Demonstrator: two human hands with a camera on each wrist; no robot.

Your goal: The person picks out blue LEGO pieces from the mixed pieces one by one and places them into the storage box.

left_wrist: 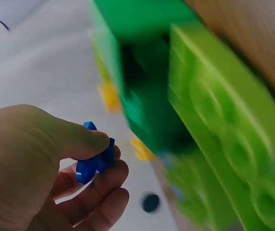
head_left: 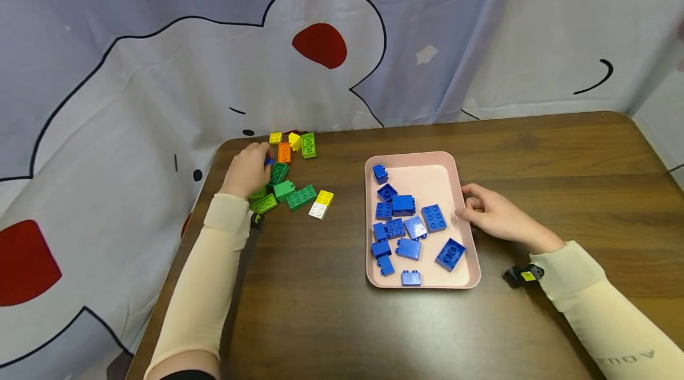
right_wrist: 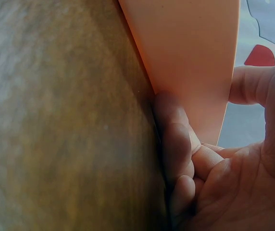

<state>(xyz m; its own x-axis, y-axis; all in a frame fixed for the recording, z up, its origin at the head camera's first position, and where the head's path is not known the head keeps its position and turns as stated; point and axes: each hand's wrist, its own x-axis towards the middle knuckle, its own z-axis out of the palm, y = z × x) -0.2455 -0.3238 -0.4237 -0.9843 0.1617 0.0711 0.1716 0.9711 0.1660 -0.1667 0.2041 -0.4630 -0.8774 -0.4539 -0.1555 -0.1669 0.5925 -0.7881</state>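
Observation:
Over the loose pile at the table's left, my left hand (head_left: 247, 171) pinches a small blue building block (left_wrist: 95, 159) between thumb and fingertips; the fingers hide part of it. Close beside that hand lie a dark green block (head_left: 278, 174) and lime green blocks (head_left: 264, 203). My right hand (head_left: 497, 217) holds the right side of a pink tray (head_left: 438, 161), thumb at the rim and fingers low against the outer wall, as the right wrist view shows. Several blue blocks (head_left: 403, 205) lie in the tray, mostly in its left half and toward the front.
Behind the left hand lie an orange block (head_left: 285, 152), yellow blocks (head_left: 295, 141) and a lime block (head_left: 308, 146) near the table's back edge. A green block (head_left: 301, 197) and a yellow-and-white pair (head_left: 321, 204) lie nearer the tray. A patterned curtain (head_left: 176, 71) hangs behind the wooden table (head_left: 320, 320).

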